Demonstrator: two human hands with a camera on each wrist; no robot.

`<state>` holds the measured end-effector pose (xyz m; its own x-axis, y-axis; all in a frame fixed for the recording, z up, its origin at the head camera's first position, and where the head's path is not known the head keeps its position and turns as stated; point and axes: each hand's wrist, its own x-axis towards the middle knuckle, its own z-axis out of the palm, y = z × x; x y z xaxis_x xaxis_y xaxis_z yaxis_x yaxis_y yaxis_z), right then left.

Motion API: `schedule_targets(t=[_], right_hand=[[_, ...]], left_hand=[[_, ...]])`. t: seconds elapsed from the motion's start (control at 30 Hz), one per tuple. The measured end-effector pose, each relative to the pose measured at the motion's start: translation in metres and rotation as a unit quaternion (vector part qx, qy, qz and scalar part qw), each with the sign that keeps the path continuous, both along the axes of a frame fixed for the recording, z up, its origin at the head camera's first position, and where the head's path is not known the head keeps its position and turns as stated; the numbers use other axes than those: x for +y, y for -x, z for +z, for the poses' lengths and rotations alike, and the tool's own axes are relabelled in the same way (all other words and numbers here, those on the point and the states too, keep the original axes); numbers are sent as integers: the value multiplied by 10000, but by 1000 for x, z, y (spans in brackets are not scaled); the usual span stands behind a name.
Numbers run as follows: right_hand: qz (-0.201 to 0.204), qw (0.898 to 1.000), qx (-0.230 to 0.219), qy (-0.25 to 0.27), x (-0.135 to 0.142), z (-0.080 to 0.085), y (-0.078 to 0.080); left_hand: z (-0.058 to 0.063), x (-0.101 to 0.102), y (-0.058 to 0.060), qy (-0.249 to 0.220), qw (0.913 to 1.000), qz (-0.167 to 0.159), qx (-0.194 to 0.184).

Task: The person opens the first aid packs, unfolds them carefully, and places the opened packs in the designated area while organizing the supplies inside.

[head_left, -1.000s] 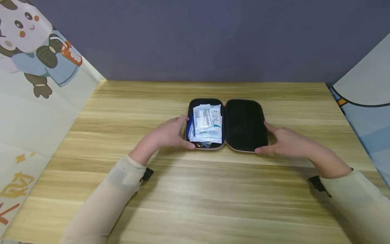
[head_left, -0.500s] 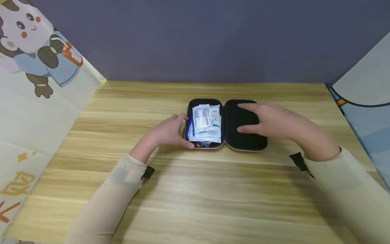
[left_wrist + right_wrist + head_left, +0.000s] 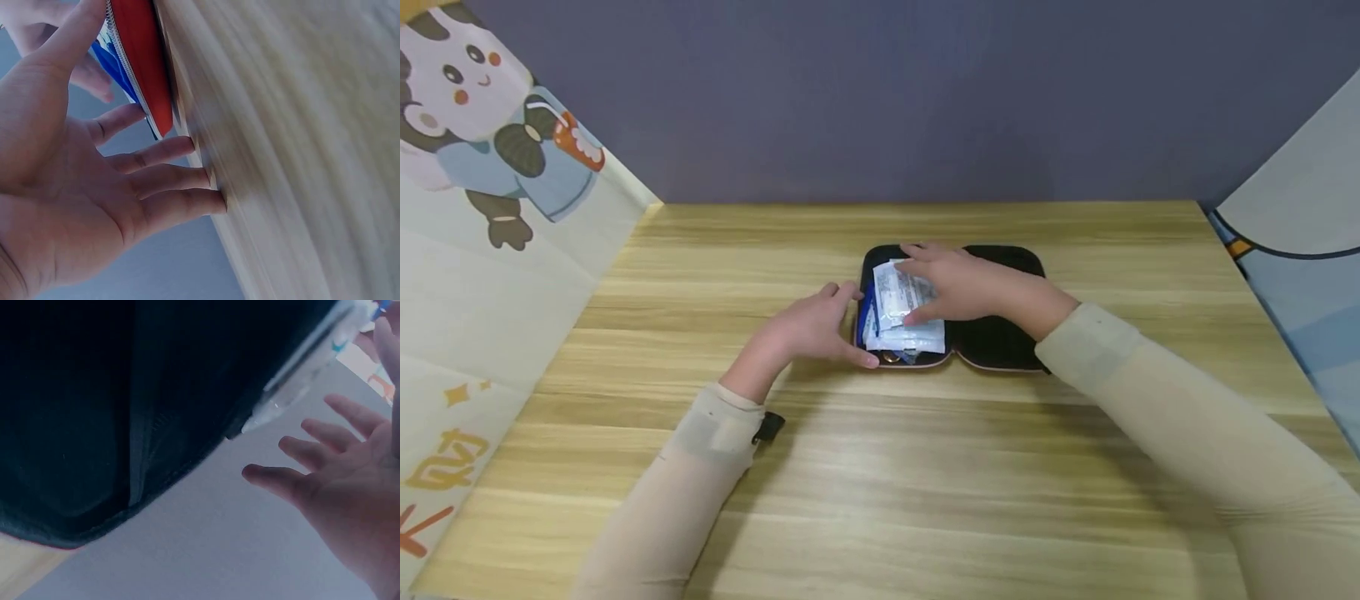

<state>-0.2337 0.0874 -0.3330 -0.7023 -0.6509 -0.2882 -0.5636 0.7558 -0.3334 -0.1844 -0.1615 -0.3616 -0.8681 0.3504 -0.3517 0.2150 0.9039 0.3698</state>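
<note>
A zippered case (image 3: 1000, 346) lies unfolded on the table, black inside; the left wrist view shows its red outer shell (image 3: 144, 69). White printed packets (image 3: 889, 304) fill its left half, with a blue item (image 3: 866, 317) along the side. My left hand (image 3: 808, 327) touches the case's left side, thumb at the near corner and index finger farther back. Its other fingers stretch straight down to the table in the left wrist view. My right hand (image 3: 964, 287) reaches over the packets, fingers spread; in the right wrist view its fingertips (image 3: 253, 472) are apart from them.
The wood-grain table (image 3: 880, 483) extends around the case. A dark blue-grey panel (image 3: 880, 100) rises behind it. Walls with cartoon prints (image 3: 512, 142) stand on the left and right.
My right hand has left the case's right edge and moved left across the black half to above the packets. The left hand has stayed at the left side.
</note>
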Motion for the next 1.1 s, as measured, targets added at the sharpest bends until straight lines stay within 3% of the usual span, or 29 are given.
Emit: schedule_targets(t=[0.2, 0.47, 0.67, 0.9, 1.1], right_hand=[[66, 9993, 78, -371, -1, -7, 1], [33, 9980, 583, -242, -2, 1, -2], [-540, 9966, 628, -28, 10, 3, -5], [-1349, 9838, 917, 744, 59, -4, 7], [-1954, 9678, 1517, 469, 111, -8, 13]], left_hand=[[0, 2, -1, -33, 10000, -23, -12], [4, 1, 0, -24, 10000, 66, -56], [2, 0, 0, 23, 9999, 119, -41], [0, 0, 0, 54, 9999, 137, -38], [1, 4, 1, 17, 9999, 144, -78]])
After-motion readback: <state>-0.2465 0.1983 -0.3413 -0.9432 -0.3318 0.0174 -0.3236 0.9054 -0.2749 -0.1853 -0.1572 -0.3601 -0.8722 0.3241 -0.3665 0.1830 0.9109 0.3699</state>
